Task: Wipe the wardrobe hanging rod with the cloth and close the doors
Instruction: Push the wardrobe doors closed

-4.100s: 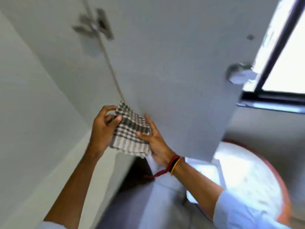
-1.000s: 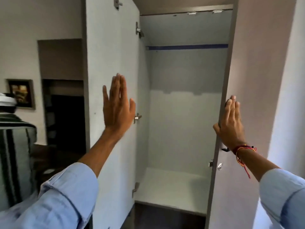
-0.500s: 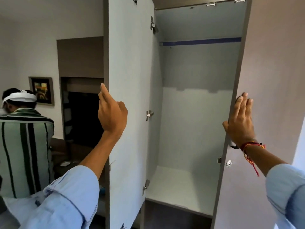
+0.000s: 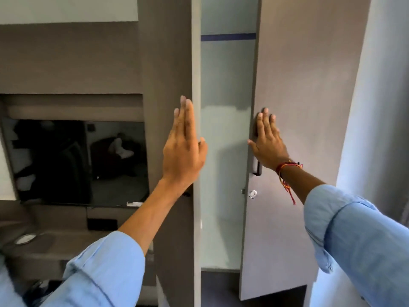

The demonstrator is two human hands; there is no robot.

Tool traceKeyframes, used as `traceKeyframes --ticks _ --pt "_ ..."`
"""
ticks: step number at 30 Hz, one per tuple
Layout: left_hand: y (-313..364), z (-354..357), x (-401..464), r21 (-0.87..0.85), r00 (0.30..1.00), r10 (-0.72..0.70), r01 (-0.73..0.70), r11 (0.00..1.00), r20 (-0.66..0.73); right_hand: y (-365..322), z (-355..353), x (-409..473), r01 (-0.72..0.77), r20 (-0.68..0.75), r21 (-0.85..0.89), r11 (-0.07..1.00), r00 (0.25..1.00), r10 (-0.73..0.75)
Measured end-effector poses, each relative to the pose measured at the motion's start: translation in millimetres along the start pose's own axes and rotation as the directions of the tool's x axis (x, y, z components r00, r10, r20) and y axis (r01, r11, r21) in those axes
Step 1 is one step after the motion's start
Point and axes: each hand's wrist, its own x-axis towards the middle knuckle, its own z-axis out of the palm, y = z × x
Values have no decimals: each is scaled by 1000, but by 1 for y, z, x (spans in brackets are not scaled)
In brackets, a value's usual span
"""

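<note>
Both grips are released, palms flat: the left hand (image 4: 183,149) presses the left door (image 4: 170,63) near its edge, the right hand (image 4: 269,147) the right door (image 4: 298,96), just above its handle (image 4: 257,170).

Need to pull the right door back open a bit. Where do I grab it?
Take the dark vertical handle near the right door's free edge, below the right hand. Come from the front, fingers hooking behind the bar; it stands off the flat panel, which offers no other grip.

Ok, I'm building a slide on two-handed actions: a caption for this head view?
Left hand and right hand press flat on two wardrobe doors, a narrow gap between them.
</note>
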Motion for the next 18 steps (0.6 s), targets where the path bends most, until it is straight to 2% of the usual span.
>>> traceKeyframes --ticks 4,8,11,18 --pt "21 68 11 10 996 -5 4 1000 91 19 1 15 58 96 -9 998 994 -57" --pt "30 130 25 87 976 -19 0 996 217 30 4 27 95 160 -110 989 984 -76" --pt "31 165 34 114 974 -55 31 993 219 31 16 35 63 141 -136 989 989 -44" --pt "16 217 48 115 978 -42 18 993 206 34 46 54 20 80 -193 981 997 -4"
